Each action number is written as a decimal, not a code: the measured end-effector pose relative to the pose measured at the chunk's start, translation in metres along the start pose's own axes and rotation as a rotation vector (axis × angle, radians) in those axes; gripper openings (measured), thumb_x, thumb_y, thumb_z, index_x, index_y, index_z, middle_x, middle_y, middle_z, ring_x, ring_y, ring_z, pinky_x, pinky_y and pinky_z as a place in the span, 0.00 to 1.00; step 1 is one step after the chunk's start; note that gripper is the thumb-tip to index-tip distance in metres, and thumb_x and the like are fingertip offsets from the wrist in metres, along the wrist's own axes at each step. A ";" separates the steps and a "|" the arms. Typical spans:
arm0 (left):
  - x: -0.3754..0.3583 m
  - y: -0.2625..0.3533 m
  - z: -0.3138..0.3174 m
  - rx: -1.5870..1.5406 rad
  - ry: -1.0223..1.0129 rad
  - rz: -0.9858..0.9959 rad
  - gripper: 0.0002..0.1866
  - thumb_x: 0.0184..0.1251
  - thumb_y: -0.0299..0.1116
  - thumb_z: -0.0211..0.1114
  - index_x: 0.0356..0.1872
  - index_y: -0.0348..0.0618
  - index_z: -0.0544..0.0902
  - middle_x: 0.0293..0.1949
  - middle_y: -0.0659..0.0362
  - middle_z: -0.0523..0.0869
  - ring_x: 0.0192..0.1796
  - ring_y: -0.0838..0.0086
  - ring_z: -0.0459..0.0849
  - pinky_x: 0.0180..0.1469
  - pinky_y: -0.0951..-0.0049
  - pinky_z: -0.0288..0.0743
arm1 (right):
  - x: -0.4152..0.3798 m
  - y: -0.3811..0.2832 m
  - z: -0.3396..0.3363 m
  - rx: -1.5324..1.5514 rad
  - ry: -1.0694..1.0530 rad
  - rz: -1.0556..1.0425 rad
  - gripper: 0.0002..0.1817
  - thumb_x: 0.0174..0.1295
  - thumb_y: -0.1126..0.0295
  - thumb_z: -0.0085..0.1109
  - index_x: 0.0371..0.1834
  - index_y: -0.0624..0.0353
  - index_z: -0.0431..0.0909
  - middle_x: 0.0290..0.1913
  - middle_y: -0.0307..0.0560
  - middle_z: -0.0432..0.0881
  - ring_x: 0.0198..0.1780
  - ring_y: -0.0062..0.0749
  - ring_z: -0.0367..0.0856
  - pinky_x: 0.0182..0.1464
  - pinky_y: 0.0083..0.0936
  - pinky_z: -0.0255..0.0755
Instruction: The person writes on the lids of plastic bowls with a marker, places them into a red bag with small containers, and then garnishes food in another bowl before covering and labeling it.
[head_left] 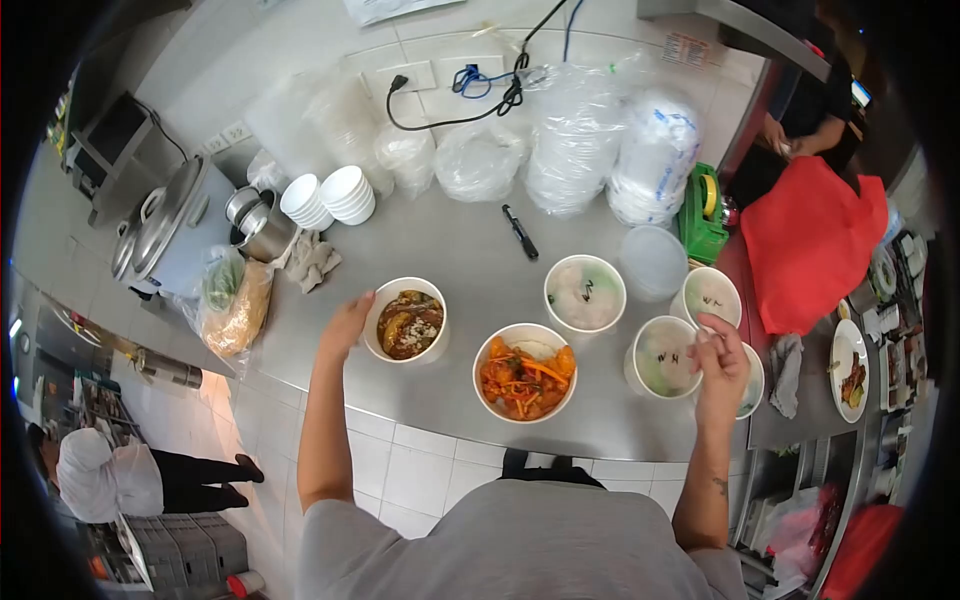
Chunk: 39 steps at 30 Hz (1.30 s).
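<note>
My left hand (349, 322) rests at the left side of a round bowl of dark stew (409, 322), its fingers apart against the rim. Right of that bowl stands an uncovered bowl with orange food (526, 374). Over the edge of a lidded bowl marked in black (664, 357) is my right hand (719, 365), its fingers curled together; anything between them is too small to make out. Two more lidded bowls, one behind it (712, 297) and one at the back (585, 293), have marks on their lids. Another lidded bowl (749, 381) is partly hidden by my right hand.
Clear round lids (654, 262) lie behind the bowls, beside a green tape dispenser (703, 215). A black marker (520, 232) and stacked white bowls (347, 195) are further back. A red bag (812, 240) is at right. Two other people are nearby.
</note>
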<state>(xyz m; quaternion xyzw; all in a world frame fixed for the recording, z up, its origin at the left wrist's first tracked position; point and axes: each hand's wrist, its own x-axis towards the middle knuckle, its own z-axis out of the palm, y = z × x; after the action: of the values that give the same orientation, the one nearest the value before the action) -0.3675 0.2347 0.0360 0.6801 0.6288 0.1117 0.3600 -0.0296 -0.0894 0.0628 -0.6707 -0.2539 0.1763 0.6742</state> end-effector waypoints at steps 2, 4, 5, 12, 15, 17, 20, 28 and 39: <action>0.074 -0.027 0.010 0.209 0.341 0.499 0.20 0.69 0.43 0.53 0.44 0.33 0.80 0.38 0.48 0.83 0.39 0.65 0.82 0.42 0.67 0.74 | 0.001 0.007 -0.004 0.009 -0.019 -0.003 0.12 0.64 0.73 0.52 0.50 0.63 0.75 0.27 0.33 0.73 0.30 0.16 0.71 0.37 0.14 0.65; 0.065 0.053 0.017 -0.001 0.427 0.695 0.16 0.66 0.37 0.56 0.41 0.33 0.80 0.34 0.47 0.83 0.38 0.64 0.81 0.42 0.69 0.72 | 0.004 0.014 -0.004 0.042 -0.033 -0.029 0.13 0.64 0.72 0.52 0.50 0.63 0.75 0.29 0.33 0.72 0.31 0.16 0.70 0.39 0.15 0.65; 0.084 0.082 0.027 -0.054 0.353 0.761 0.15 0.66 0.37 0.56 0.41 0.34 0.81 0.34 0.48 0.83 0.38 0.62 0.81 0.42 0.68 0.72 | 0.003 0.011 0.001 0.027 -0.037 -0.032 0.13 0.64 0.72 0.52 0.50 0.63 0.75 0.29 0.33 0.72 0.32 0.17 0.70 0.40 0.15 0.66; 0.257 0.173 0.113 0.512 0.105 0.922 0.14 0.60 0.38 0.59 0.42 0.39 0.81 0.43 0.46 0.83 0.48 0.52 0.81 0.51 0.59 0.74 | -0.020 0.020 -0.006 -0.269 0.002 -0.125 0.12 0.65 0.73 0.52 0.49 0.64 0.76 0.35 0.35 0.73 0.36 0.17 0.71 0.43 0.17 0.68; 0.270 0.162 0.124 0.742 0.210 0.732 0.17 0.58 0.40 0.60 0.44 0.40 0.80 0.45 0.46 0.83 0.48 0.51 0.81 0.52 0.58 0.74 | -0.028 0.031 -0.045 -0.326 0.105 -0.084 0.11 0.65 0.73 0.52 0.48 0.64 0.77 0.35 0.36 0.74 0.35 0.17 0.72 0.42 0.16 0.68; 0.252 0.186 0.110 0.745 0.142 0.657 0.18 0.57 0.39 0.60 0.45 0.40 0.79 0.44 0.46 0.83 0.48 0.50 0.81 0.51 0.55 0.75 | -0.031 0.033 -0.068 -0.237 0.230 0.015 0.09 0.65 0.74 0.51 0.46 0.63 0.78 0.33 0.34 0.74 0.35 0.17 0.72 0.41 0.16 0.68; 0.184 0.254 0.099 0.634 0.019 0.800 0.12 0.55 0.32 0.58 0.39 0.37 0.81 0.34 0.49 0.85 0.40 0.60 0.84 0.42 0.63 0.77 | -0.026 0.026 -0.075 -0.157 0.327 0.010 0.10 0.65 0.74 0.52 0.46 0.65 0.78 0.38 0.38 0.77 0.34 0.19 0.72 0.40 0.16 0.68; 0.058 0.298 0.311 0.629 -0.318 1.025 0.12 0.54 0.33 0.60 0.35 0.34 0.81 0.35 0.44 0.84 0.38 0.57 0.85 0.41 0.62 0.78 | -0.001 0.014 -0.038 -0.027 0.128 -0.093 0.09 0.64 0.77 0.51 0.44 0.64 0.78 0.37 0.37 0.77 0.37 0.18 0.73 0.43 0.17 0.72; 0.081 0.297 0.265 0.387 -0.003 1.032 0.08 0.55 0.28 0.54 0.35 0.38 0.78 0.32 0.43 0.84 0.38 0.48 0.83 0.42 0.54 0.76 | 0.006 0.019 -0.022 -0.026 0.021 -0.058 0.09 0.65 0.74 0.52 0.45 0.63 0.78 0.35 0.36 0.76 0.35 0.16 0.72 0.40 0.16 0.68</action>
<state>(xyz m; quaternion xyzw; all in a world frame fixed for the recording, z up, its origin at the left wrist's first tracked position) 0.0374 0.2324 0.0091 0.9541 0.2223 0.1551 0.1276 -0.0100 -0.1026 0.0451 -0.6737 -0.2685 0.1462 0.6728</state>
